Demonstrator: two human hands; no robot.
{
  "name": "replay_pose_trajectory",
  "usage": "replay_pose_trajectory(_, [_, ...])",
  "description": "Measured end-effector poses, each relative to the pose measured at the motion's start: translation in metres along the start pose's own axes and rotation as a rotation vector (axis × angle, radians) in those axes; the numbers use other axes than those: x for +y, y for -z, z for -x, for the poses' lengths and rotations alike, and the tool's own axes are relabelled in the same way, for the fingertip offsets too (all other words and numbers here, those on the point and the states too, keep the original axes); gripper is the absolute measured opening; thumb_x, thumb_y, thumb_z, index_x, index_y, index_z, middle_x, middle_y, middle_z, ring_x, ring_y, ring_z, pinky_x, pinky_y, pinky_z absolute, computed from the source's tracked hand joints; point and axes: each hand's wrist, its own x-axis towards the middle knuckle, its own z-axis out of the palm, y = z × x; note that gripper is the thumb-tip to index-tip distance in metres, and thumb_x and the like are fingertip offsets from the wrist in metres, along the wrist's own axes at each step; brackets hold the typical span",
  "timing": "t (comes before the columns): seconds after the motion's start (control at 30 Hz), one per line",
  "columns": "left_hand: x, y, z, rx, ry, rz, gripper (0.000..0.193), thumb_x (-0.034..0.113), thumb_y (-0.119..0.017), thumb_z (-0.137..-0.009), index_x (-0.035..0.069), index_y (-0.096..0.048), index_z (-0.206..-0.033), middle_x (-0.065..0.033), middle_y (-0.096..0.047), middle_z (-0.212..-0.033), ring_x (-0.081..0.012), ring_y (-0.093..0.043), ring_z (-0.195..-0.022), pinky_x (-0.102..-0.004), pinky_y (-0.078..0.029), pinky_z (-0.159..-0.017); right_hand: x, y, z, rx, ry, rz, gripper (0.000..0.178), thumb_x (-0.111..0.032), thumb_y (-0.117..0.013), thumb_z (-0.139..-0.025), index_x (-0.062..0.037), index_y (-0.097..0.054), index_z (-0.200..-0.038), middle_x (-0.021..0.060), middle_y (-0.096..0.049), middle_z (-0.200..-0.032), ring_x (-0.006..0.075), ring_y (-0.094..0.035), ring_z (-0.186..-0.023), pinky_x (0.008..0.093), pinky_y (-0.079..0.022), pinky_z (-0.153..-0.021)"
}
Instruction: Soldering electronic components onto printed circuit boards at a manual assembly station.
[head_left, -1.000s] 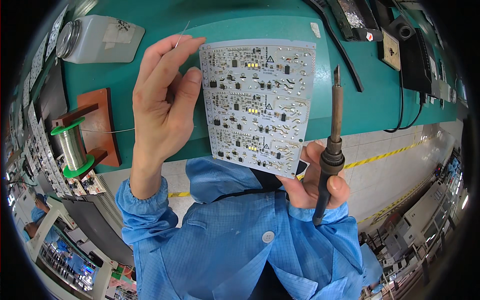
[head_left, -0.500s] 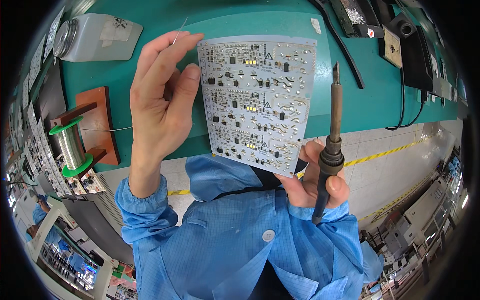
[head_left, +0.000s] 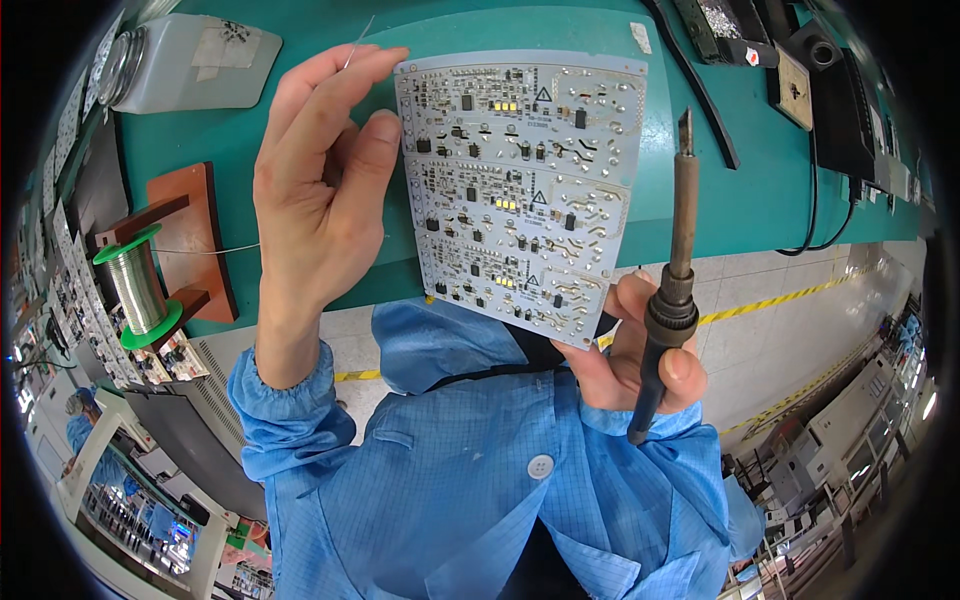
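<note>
A white printed circuit board [head_left: 520, 190], full of small components, stands tilted up in front of me at the bench edge. My left hand [head_left: 325, 180] is at its upper left corner, the index fingertip against the edge. A thin solder wire [head_left: 358, 45] pokes up between the closed fingers of that hand and trails out beside its wrist to a solder spool [head_left: 140, 292]. My right hand [head_left: 650, 365] grips a soldering iron [head_left: 672, 310] by its dark handle, tip upward, right of the board. Its fingers also support the board's lower right corner.
The spool sits on a reddish-brown holder [head_left: 200, 240] at the left of the green bench [head_left: 330, 30]. A whitish bottle [head_left: 200, 62] lies at the far left. A black strip [head_left: 700, 95], a small sponge tray [head_left: 792, 92] and dark cables [head_left: 812, 200] are on the right.
The view has shifted slightly, and the board's top edge appears a little higher. Both hands keep the same holds, the iron still pointing up.
</note>
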Motion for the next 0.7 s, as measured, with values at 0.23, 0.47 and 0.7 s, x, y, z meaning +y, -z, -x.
replay_pose_trajectory(0.23, [0.000, 0.001, 0.000, -0.007, -0.002, 0.010, 0.033, -0.002, -0.058, -0.085, 0.008, -0.064, -0.116, -0.0048, -0.055, -0.117, -0.0029, -0.042, -0.057, -0.0189, -0.037, -0.054, -0.002, 0.003, -0.003, -0.037, 0.001, -0.001, 0.076, 0.010, -0.080, -0.063, -0.0089, -0.044, -0.127, 0.0288, -0.063, -0.099, 0.0332, -0.068, -0.086, 0.0438, -0.055, -0.078])
replay_pose_trajectory(0.47, [0.002, 0.000, 0.000, -0.003, 0.017, 0.000, 0.032, -0.002, -0.058, -0.085, 0.007, -0.064, -0.115, -0.0052, -0.054, -0.117, -0.0029, -0.041, -0.057, -0.0189, -0.037, -0.053, 0.001, 0.008, 0.004, -0.061, -0.030, 0.030, 0.076, 0.007, -0.082, -0.062, -0.0097, -0.044, -0.126, 0.0261, -0.064, -0.096, 0.0334, -0.068, -0.084, 0.0453, -0.055, -0.079])
replay_pose_trajectory(0.7, [0.003, 0.000, 0.000, -0.001, 0.019, 0.007, 0.032, -0.002, -0.058, -0.085, 0.006, -0.064, -0.115, -0.0059, -0.054, -0.117, -0.0029, -0.042, -0.057, -0.0185, -0.036, -0.053, -0.002, -0.001, -0.015, -0.034, 0.172, 0.064, 0.076, 0.006, -0.083, -0.061, -0.0119, -0.045, -0.125, 0.0243, -0.065, -0.095, 0.0325, -0.069, -0.082, 0.0427, -0.056, -0.076])
